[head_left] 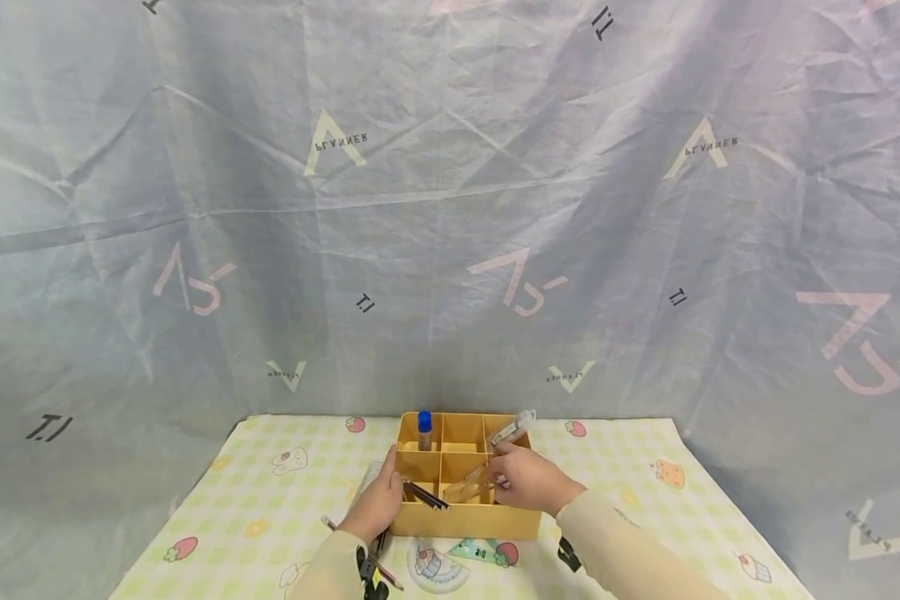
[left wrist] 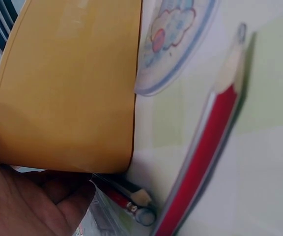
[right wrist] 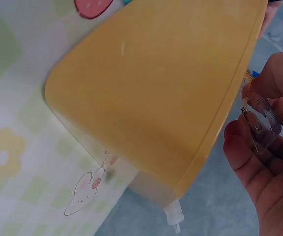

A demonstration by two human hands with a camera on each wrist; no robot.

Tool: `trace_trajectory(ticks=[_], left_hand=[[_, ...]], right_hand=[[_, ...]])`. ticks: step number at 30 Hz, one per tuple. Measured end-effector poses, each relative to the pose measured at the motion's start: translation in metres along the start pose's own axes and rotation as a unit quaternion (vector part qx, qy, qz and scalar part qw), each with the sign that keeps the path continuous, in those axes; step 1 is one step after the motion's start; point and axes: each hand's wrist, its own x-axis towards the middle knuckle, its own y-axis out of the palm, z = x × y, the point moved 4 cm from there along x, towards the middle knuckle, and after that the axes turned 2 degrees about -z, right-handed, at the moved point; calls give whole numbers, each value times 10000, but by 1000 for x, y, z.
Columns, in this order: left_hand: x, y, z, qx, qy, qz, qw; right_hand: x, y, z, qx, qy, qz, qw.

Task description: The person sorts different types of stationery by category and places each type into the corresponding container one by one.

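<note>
Backdrop: grey cloth (head_left: 435,250), creased, printed with letters and "PLANNER" marks, hung behind and at both sides. Bench (head_left: 228,500): green-and-white check cover with strawberry, rabbit and cake prints.

Item, yellow organizer (head_left: 465,522): six compartments, two rows of three, standing upright at the middle of the bench, close to the far edge. Contents: far left, glue stick (head_left: 424,432), blue cap, upright, its narrow bay apparently keeping it so; far right, clear tube (head_left: 513,427), labelled, tilted right over the rim; near left, black pencils (head_left: 425,495), slanting over the near wall, seemingly because they outreach their bay.

Left hand (head_left: 375,504): fingers and thumb grip the organizer's left wall, presumably to keep the light box from sliding.

Right hand (head_left: 532,479): fingers curled, pinching a clear ruled piece (right wrist: 268,112) above the near compartments, right of the middle; its full outline is hard to make out. Holding it by one end seems to leave the other free to reach between the dividers.

Loose on the bench: clear protractor (head_left: 437,570) and green set square (head_left: 463,549), lying flat just before the near wall; red pencil (left wrist: 200,157), aslant near the left wrist; further pencils (left wrist: 116,192), beside the organizer's left wall, below the left fingers, partly hidden.
</note>
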Motion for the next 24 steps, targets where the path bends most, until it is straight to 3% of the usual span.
trace_trajectory(ticks=[6,11,16,20,24], left_hand=[[-1,0,-2,-45,-61,26,10000],[0,0,0,-4,-58,5,10000],[2,1,2,18,27,36,10000],[2,1,2,-60,-18,79,9999],[2,0,1,-16,-34,94,9999]], right_hand=[[-6,-1,2,-338,63,-106,9994],[-10,-11,13,-582,-117,-833,9948],[-16,-25,42,-391,-485,-1385,9884],[-24,-21,73,-187,-1160,-1060,9874],[-29,2,93,-236,-1349,-70,9905]])
